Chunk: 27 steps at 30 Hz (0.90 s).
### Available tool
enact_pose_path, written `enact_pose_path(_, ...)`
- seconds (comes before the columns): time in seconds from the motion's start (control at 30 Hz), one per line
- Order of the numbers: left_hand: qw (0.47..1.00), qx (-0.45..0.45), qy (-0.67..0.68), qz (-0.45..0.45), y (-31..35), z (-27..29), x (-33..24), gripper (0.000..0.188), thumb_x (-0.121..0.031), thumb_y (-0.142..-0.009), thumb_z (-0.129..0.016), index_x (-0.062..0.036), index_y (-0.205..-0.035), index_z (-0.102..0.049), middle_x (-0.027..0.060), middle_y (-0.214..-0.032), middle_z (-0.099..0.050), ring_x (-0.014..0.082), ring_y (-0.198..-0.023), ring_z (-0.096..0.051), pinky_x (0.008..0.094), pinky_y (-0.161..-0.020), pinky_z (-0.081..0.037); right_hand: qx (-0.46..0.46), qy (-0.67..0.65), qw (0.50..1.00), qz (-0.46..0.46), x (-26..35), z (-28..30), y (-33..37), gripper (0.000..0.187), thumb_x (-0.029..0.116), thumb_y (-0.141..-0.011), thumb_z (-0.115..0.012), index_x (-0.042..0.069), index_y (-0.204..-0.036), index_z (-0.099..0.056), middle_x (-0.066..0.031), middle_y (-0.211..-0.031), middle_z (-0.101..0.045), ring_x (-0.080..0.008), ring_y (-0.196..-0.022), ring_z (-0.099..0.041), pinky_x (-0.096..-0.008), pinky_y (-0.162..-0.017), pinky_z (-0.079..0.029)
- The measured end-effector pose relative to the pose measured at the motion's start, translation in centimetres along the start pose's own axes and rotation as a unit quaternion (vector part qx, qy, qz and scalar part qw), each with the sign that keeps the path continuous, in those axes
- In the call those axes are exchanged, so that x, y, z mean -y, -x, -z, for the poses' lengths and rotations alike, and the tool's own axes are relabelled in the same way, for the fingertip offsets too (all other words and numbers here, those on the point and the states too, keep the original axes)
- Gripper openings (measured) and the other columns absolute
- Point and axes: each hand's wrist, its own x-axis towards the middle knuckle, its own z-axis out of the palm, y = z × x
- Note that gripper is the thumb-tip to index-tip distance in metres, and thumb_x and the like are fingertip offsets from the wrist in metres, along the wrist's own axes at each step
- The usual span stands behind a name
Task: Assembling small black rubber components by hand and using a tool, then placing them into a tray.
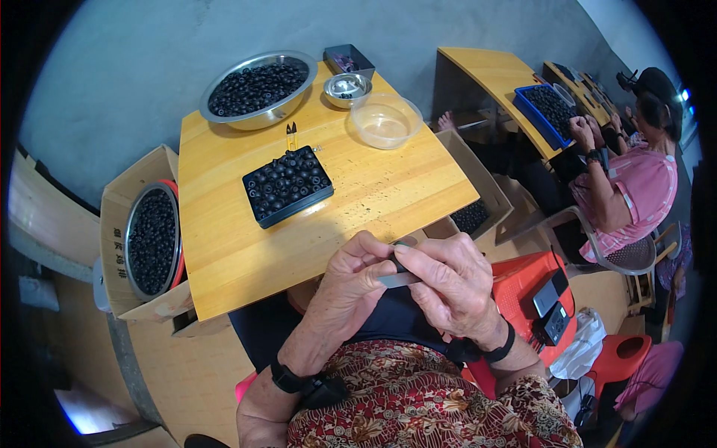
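Note:
My left hand [351,278] and my right hand [452,282] meet just off the near edge of the wooden table. My left thumb and fingers pinch a small dark round piece [396,262], mostly hidden by the fingertips. A flat grey strip [399,280] juts from under my right fingers toward the left thumb; its kind is not clear. My right thumb presses beside the dark piece. Beyond the hands, a square black tray [293,205] full of shiny black round pieces rests on the table. Yellow-handled nippers [291,137] lie against its far side.
On the table [216,261] stand a large steel bowl [276,119] of black pieces, a small steel bowl [348,101], a clear plastic bowl [386,133] and a dark box [362,58]. Cardboard boxes [112,246] flank it. A co-worker [635,172] sits right, beyond a red stool [515,287].

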Motion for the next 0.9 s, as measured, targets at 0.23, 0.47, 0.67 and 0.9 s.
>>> enact_pose_path(0.23, 0.999, -0.030, -0.006, 0.021, 0.3, -0.1, 0.2, 0.013, -0.008, -0.089, -0.066, -0.0103, -0.100, -0.060, 0.0039, -0.101, -0.063, 0.0134, -0.096, -0.060, 0.0297, -0.089, -0.049, -0.003, 0.096, 0.992, 0.078, 0.4, 0.1, 0.8, 0.045, 0.004, -0.063, -0.071, 0.005, -0.108, -0.070, -0.0023, -0.088, -0.060, -0.0159, -0.068, -0.054, -0.0274, -0.056, -0.046)
enact_pose_path(0.47, 0.999, -0.011, 0.014, 0.027, 0.5, -0.2, -0.3, 0.011, -0.007, -0.091, -0.063, -0.0095, -0.101, -0.058, 0.0063, -0.106, -0.063, 0.0149, -0.100, -0.058, 0.0339, -0.094, -0.046, -0.026, 0.090, 0.989, 0.111, -0.5, -0.6, 1.5, 0.041, 0.005, -0.063, -0.073, 0.006, -0.103, -0.070, -0.0014, -0.092, -0.061, -0.0147, -0.068, -0.055, -0.0263, -0.055, -0.045)
enact_pose_path(0.67, 0.999, -0.043, -0.007, 0.007, 0.5, -0.8, -0.3, 0.013, -0.012, -0.089, -0.066, -0.0122, -0.101, -0.060, 0.0035, -0.098, -0.065, 0.0140, -0.093, -0.061, 0.0305, -0.084, -0.052, -0.035, 0.050, 0.994, 0.091, -0.4, -0.7, 1.5, 0.043, 0.004, -0.064, -0.073, 0.007, -0.107, -0.069, -0.0019, -0.093, -0.061, -0.0151, -0.068, -0.055, -0.0273, -0.057, -0.046)
enact_pose_path(0.9, 0.999, -0.018, 0.023, 0.018, 0.6, 0.0, -0.6, 0.009, -0.006, -0.091, -0.063, -0.0099, -0.098, -0.060, 0.0076, -0.107, -0.065, 0.0160, -0.098, -0.060, 0.0334, -0.091, -0.048, -0.008, 0.083, 0.993, 0.085, -0.1, -0.7, 1.3, 0.052, 0.004, -0.063, -0.073, 0.008, -0.114, -0.068, -0.0027, -0.093, -0.061, -0.0170, -0.068, -0.053, -0.0280, -0.060, -0.047)
